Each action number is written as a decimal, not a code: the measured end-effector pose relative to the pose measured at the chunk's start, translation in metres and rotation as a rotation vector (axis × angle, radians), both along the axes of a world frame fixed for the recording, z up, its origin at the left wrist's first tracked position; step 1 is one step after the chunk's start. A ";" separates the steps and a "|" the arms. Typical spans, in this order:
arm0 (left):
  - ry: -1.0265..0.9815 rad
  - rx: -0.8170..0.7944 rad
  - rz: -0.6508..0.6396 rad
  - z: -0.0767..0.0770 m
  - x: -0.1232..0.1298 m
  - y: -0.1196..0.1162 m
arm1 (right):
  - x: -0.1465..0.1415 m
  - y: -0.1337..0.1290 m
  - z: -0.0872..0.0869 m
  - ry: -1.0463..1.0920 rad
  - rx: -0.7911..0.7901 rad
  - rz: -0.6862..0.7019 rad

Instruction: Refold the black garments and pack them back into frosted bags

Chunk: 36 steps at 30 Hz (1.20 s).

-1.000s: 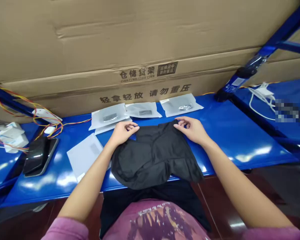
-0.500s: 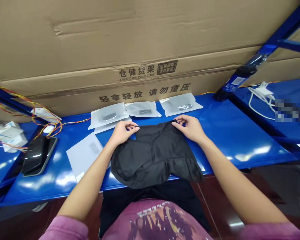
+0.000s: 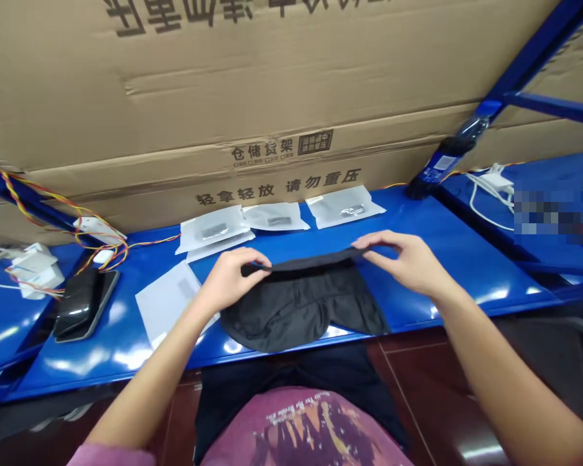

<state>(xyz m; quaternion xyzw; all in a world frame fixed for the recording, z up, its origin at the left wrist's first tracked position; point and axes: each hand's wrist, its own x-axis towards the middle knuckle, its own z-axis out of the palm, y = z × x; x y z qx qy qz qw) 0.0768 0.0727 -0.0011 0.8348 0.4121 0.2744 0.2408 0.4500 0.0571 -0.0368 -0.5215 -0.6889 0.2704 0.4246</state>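
Observation:
A pair of black shorts [image 3: 296, 314] lies on the blue shelf board [image 3: 447, 259] in front of me, its lower part near the board's front edge. My left hand [image 3: 233, 275] pinches the left end of the waistband between thumb and fingers. At the other end, my right hand [image 3: 401, 259] grips the waistband's right corner. Between the two hands the band is lifted and drawn out in a nearly straight line, folding over the cloth below. Frosted plastic bags [image 3: 214, 230] lie just behind the shorts, and a flat white packet [image 3: 168, 298] is partly covered by my left forearm.
Large cardboard boxes [image 3: 272, 84] wall off the back. A dark bottle with a blue label [image 3: 437, 162] leans by the right post. At left are phones [image 3: 85, 304], tangled red and yellow wires [image 3: 111, 243] and white adapters [image 3: 36, 272]. White cables [image 3: 488, 194] lie at right.
Both hands have raised the waistband and pulled it taut, the right hand moving outward to the right. The shorts' upper part now tilts up and folds. The camera view has shifted slightly.

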 end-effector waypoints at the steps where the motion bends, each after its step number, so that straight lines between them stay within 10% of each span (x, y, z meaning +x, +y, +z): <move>1: 0.087 0.048 -0.053 -0.003 -0.001 -0.011 | 0.003 -0.009 -0.003 -0.062 0.021 0.042; 12: 0.237 0.518 -0.105 -0.021 -0.016 -0.123 | 0.010 -0.116 -0.028 -0.439 0.090 0.235; 18: 0.179 0.609 -0.089 -0.049 -0.026 -0.147 | 0.018 -0.134 -0.046 -0.307 0.115 0.199; 27: -0.120 0.107 0.388 -0.019 -0.018 -0.088 | -0.004 -0.084 -0.030 0.117 -0.169 -0.310; 32: 0.134 0.088 0.377 -0.027 -0.016 -0.021 | -0.023 -0.043 -0.039 -0.019 -0.140 -0.381; 36: 0.166 0.207 0.350 -0.033 -0.006 -0.024 | -0.032 -0.038 -0.043 -0.261 -0.088 -0.353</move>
